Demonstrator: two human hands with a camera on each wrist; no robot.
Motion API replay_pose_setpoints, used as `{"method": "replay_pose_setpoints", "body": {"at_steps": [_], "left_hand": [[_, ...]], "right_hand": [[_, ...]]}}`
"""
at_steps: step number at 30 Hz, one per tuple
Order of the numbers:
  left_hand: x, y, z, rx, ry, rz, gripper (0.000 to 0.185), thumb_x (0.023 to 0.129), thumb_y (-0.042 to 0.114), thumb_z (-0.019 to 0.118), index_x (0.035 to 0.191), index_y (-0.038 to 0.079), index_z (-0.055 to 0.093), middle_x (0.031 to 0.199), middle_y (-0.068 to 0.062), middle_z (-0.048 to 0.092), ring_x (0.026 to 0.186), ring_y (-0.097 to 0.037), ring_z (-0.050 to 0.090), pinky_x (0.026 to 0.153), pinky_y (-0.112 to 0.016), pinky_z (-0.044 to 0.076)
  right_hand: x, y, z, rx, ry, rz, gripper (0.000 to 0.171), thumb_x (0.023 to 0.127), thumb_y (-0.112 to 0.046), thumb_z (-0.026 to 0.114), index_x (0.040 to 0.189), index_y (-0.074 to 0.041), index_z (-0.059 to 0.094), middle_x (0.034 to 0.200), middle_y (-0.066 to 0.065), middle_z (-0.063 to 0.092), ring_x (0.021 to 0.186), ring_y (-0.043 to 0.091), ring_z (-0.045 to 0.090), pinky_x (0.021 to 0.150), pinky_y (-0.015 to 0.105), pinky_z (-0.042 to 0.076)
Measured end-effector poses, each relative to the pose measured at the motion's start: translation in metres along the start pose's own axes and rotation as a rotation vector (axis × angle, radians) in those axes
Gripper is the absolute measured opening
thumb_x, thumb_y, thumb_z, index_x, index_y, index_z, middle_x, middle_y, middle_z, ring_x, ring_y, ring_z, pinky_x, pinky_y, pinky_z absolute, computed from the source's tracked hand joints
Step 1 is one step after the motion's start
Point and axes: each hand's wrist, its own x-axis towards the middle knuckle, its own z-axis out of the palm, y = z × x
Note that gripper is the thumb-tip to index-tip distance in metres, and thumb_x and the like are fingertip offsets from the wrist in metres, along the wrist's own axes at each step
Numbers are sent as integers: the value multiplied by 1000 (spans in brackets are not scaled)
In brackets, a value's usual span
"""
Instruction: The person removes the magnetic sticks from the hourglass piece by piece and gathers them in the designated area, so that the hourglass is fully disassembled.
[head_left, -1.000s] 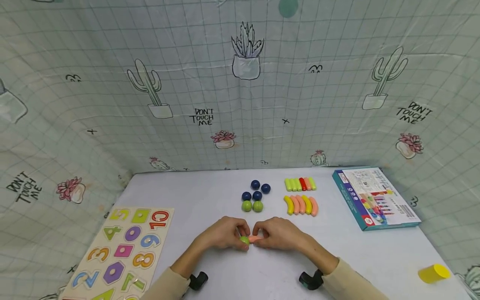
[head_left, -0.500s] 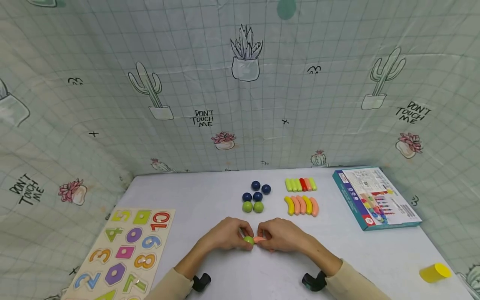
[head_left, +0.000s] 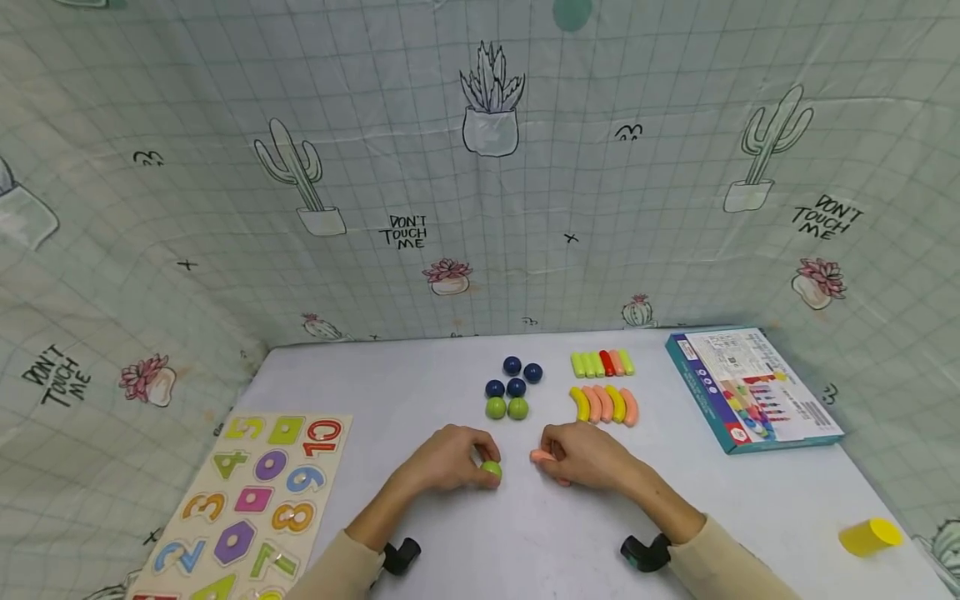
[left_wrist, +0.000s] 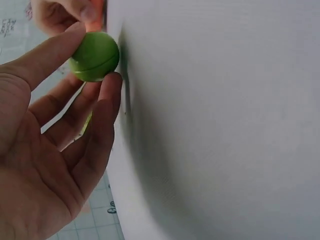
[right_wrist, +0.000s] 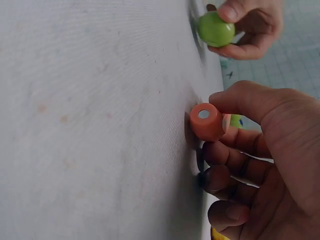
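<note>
My left hand (head_left: 450,460) pinches a green ball (head_left: 491,470) between thumb and fingers, just above the white table (head_left: 375,392); the left wrist view shows the ball (left_wrist: 94,56) at my fingertips. My right hand (head_left: 585,457) pinches a short orange stick (head_left: 542,456), whose round end with a small hole shows in the right wrist view (right_wrist: 206,121). The two pieces are apart, with a gap of table between them. The green ball (right_wrist: 215,29) and my left hand (right_wrist: 247,27) also appear at the top of the right wrist view.
Beyond my hands lie several blue and green balls (head_left: 513,388), a row of short sticks (head_left: 602,363) and a row of curved pieces (head_left: 604,405). A box (head_left: 750,388) lies at the right, a yellow cup (head_left: 868,537) at the near right, a number puzzle board (head_left: 247,500) at the left.
The green ball and the orange stick were held together between both hands; now they are separated. My right hand has drawn the stick to the right, and the left keeps the ball.
</note>
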Motion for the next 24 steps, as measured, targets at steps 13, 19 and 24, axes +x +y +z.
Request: {"method": "replay_pose_setpoints", "body": {"at_steps": [13,19,24], "left_hand": [[30,-22,-26,-43,389,-197,26,87,28,80,109,15,74,102,-2,69,82,-13,66,69,-31,50],[49,-29,-20,-5,402,-197,25,88,26,79,109,14,74,104,-2,71,77,-12,62,71,-32,49],[56,-28,-20,-31,393,-203,26,88,25,79,110,13,74,105,-3,71,76,-13,63,71,-33,50]], "right_hand": [[-8,7,1,32,-6,45,22,94,-45,69,95,-23,65,54,-13,53,53,4,50,52,23,37],[-8,8,2,50,-16,65,24,93,-48,69,98,-24,66,55,-13,54,52,4,50,51,22,36],[-7,6,2,61,-15,70,23,92,-46,71,98,-24,67,57,-12,54,52,5,49,50,22,34]]}}
